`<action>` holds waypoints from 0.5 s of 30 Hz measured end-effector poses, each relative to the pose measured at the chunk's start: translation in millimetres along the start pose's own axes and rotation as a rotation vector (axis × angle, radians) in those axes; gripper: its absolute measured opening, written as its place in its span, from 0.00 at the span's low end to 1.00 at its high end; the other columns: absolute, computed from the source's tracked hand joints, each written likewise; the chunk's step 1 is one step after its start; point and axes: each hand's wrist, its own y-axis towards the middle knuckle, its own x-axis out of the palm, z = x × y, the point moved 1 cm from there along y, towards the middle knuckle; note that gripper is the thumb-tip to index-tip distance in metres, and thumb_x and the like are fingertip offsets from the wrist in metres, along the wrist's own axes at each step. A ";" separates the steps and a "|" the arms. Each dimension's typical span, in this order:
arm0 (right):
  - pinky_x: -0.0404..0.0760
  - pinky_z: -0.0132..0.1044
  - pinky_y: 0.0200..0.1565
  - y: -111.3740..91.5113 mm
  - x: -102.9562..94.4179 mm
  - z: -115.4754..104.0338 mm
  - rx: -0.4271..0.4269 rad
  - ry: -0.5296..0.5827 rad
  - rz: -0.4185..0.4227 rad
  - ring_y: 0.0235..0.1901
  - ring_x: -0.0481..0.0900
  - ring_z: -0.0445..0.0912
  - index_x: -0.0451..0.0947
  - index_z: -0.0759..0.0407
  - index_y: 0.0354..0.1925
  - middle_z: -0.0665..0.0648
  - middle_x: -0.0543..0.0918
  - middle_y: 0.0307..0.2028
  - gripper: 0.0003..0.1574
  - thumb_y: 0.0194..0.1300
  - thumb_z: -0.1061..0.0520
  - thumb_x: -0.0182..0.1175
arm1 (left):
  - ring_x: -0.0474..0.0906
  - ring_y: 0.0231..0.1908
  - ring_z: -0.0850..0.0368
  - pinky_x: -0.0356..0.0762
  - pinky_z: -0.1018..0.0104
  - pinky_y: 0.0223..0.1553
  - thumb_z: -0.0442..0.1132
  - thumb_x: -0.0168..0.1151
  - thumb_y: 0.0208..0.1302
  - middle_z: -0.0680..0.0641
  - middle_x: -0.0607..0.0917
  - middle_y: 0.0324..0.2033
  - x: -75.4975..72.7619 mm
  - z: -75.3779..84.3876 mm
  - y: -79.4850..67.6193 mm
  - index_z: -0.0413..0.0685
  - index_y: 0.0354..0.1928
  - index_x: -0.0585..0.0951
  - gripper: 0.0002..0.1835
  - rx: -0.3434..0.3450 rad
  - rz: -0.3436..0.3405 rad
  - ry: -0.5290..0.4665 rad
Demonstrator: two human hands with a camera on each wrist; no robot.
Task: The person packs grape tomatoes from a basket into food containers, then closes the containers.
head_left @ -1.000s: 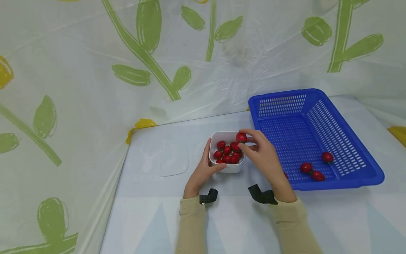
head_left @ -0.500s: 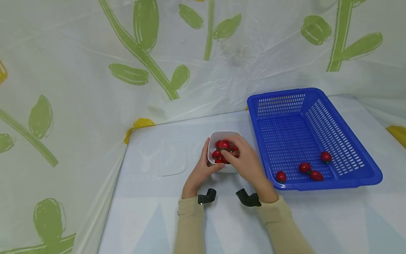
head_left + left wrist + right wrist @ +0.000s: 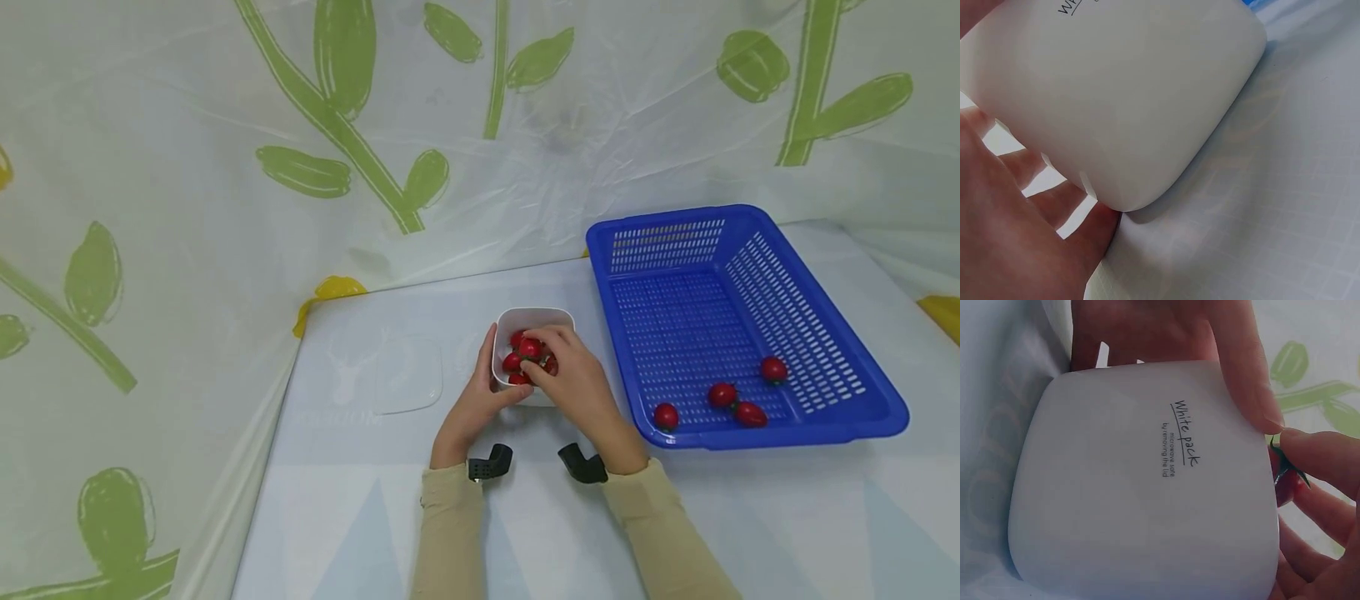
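My left hand (image 3: pixel 477 408) grips a white plastic food container (image 3: pixel 555 316), with the thumb over its front rim and the fingers along its left side. Several cherry tomatoes (image 3: pixel 512 362) lie in it. From the right, my right hand (image 3: pixel 577 379) reaches over the rim and pinches a cherry tomato (image 3: pixel 529 348) between thumb and fingers, just above the others. In the right wrist view, the green calyx of this tomato (image 3: pixel 1286 490) shows past the lettered container wall (image 3: pixel 1141 500). The left wrist view has fingers (image 3: pixel 1060 203) spread against the container's side.
A blue perforated basket (image 3: pixel 787 440) stands to the right, with several cherry tomatoes (image 3: pixel 722 395) near its front. Left of the container lies a clear lid (image 3: pixel 408 379), flat on the white table (image 3: pixel 555 533). A leaf-patterned curtain (image 3: pixel 525 183) hangs behind the table.
My right hand has moved left and slightly down with the cherry tomato, from the container's right rim to over its middle. The left hand has kept its hold on the container.
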 end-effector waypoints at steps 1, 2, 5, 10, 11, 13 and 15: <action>0.76 0.44 0.44 -0.1 0.8 0.4 -0.009 -0.012 0.004 0.46 0.73 0.48 0.72 0.51 0.51 0.53 0.71 0.49 0.25 0.53 0.53 0.64 | 0.44 0.65 0.53 0.58 0.43 0.55 0.47 0.65 0.51 0.62 0.45 0.66 -0.5 -3.3 1.4 0.79 0.66 0.40 0.50 0.002 0.004 0.002; 0.76 0.45 0.44 -0.2 1.3 0.6 -0.015 -0.018 0.010 0.46 0.73 0.48 0.72 0.52 0.51 0.54 0.71 0.49 0.25 0.53 0.54 0.65 | 0.44 0.65 0.53 0.58 0.43 0.55 0.48 0.66 0.50 0.63 0.46 0.66 -0.8 -6.4 2.7 0.80 0.65 0.41 0.50 0.007 0.010 0.007; 0.76 0.45 0.44 -0.2 2.5 0.9 -0.025 -0.031 0.029 0.45 0.74 0.48 0.73 0.53 0.51 0.54 0.70 0.49 0.26 0.53 0.55 0.65 | 0.45 0.65 0.55 0.59 0.44 0.55 0.51 0.66 0.49 0.64 0.47 0.65 -1.2 -13.3 5.6 0.82 0.65 0.41 0.50 0.022 0.023 0.020; 0.77 0.36 0.34 0.0 3.8 0.4 -0.018 -0.055 0.061 0.35 0.72 0.45 0.74 0.54 0.50 0.55 0.69 0.49 0.25 0.51 0.58 0.65 | 0.45 0.65 0.56 0.57 0.43 0.56 0.49 0.66 0.50 0.65 0.48 0.65 -0.7 -15.2 6.6 0.82 0.64 0.42 0.49 0.031 0.036 0.022; 0.76 0.34 0.32 0.0 4.0 0.3 -0.014 -0.059 0.067 0.33 0.71 0.44 0.74 0.54 0.50 0.55 0.69 0.48 0.25 0.51 0.58 0.65 | 0.45 0.65 0.56 0.56 0.43 0.56 0.48 0.65 0.50 0.64 0.48 0.65 -0.7 -14.4 6.3 0.82 0.64 0.42 0.49 0.028 0.036 0.020; 0.74 0.33 0.29 0.1 4.7 0.1 -0.010 -0.071 0.083 0.29 0.70 0.43 0.74 0.54 0.50 0.55 0.68 0.48 0.25 0.51 0.60 0.65 | 0.45 0.65 0.55 0.55 0.43 0.56 0.45 0.65 0.51 0.63 0.48 0.66 -0.6 -11.6 5.4 0.81 0.65 0.42 0.49 0.021 0.027 0.014; 0.75 0.33 0.29 0.2 5.7 0.1 -0.007 -0.083 0.101 0.29 0.70 0.43 0.74 0.55 0.50 0.56 0.68 0.49 0.25 0.51 0.61 0.65 | 0.44 0.65 0.53 0.54 0.43 0.57 0.43 0.64 0.52 0.59 0.47 0.66 -0.2 -6.2 3.2 0.79 0.66 0.42 0.49 0.019 0.015 0.003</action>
